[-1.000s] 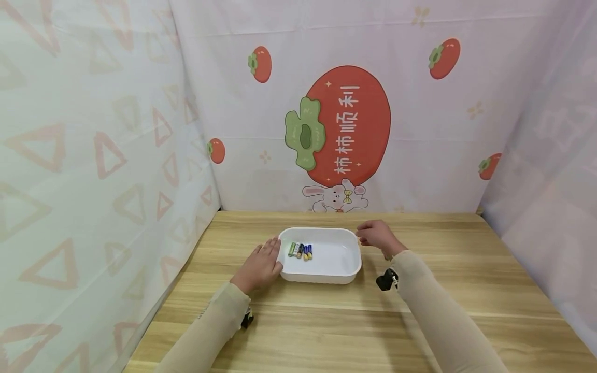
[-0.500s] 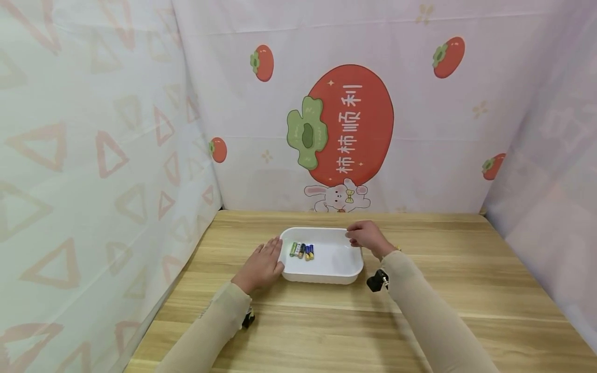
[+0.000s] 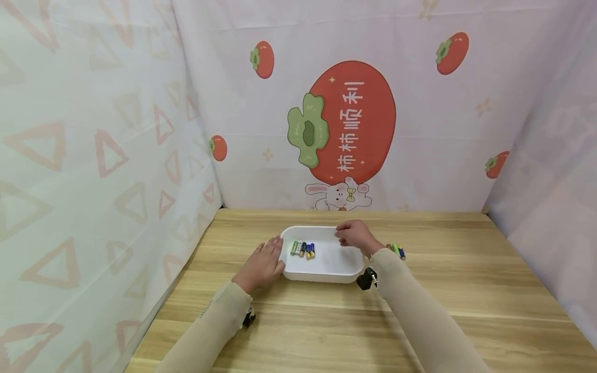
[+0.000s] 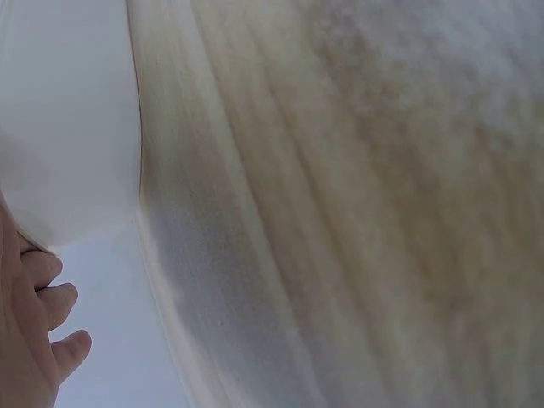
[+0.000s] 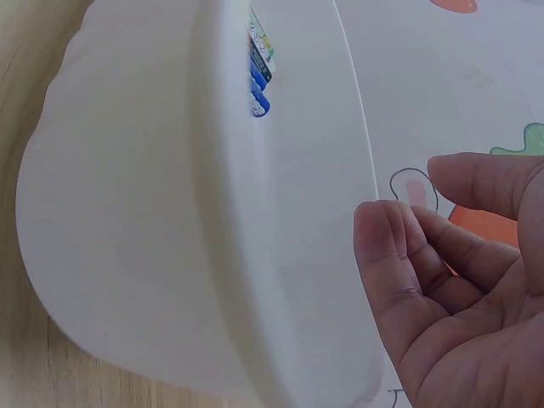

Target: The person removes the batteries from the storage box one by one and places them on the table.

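Observation:
A white rectangular tray sits on the wooden table. Toward its left end lie several small batteries, in a row: green, white, dark, and blue with yellow. My left hand rests with extended fingers against the tray's left end; its fingertips show beside the white wall in the left wrist view. My right hand hovers over the tray's far right corner. Its thumb and loosely bent fingers stand apart in the right wrist view, with nothing visible between them.
Several more batteries lie side by side on the table to the right, partly behind the right sleeve. A printed white curtain hangs along the table's back edge, with curtains on both sides too.
My right hand has moved left from beside the tray to over its right part, uncovering the batteries on the right. My left hand stays at the tray's left end.

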{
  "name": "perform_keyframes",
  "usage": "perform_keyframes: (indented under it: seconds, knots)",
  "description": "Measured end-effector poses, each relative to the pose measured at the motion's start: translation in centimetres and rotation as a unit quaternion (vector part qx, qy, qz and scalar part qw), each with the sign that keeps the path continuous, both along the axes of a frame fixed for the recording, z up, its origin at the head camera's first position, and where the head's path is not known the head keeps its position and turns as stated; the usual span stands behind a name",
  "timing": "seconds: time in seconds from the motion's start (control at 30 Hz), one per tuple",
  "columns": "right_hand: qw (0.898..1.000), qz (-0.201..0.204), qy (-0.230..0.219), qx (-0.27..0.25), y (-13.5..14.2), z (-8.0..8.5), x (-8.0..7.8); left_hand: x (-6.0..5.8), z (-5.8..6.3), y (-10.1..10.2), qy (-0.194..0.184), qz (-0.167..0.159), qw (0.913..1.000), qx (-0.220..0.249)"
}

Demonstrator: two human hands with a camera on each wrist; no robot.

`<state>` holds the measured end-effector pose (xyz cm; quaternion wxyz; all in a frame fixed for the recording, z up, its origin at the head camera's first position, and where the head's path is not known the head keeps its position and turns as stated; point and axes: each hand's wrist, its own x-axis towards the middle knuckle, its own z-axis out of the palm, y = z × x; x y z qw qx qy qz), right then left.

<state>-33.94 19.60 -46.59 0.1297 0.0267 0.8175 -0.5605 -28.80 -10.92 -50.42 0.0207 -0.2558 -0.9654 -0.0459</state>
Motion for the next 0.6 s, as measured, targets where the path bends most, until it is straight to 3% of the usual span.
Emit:
perform_keyframes:
  seconds: [0.6]
  knots:
    - [1.000,0.019,-0.005,0.002,-2.5,-0.8,-0.5,-0.2,0.0,-0.3,-0.008,-0.004,1.0000,0.001]
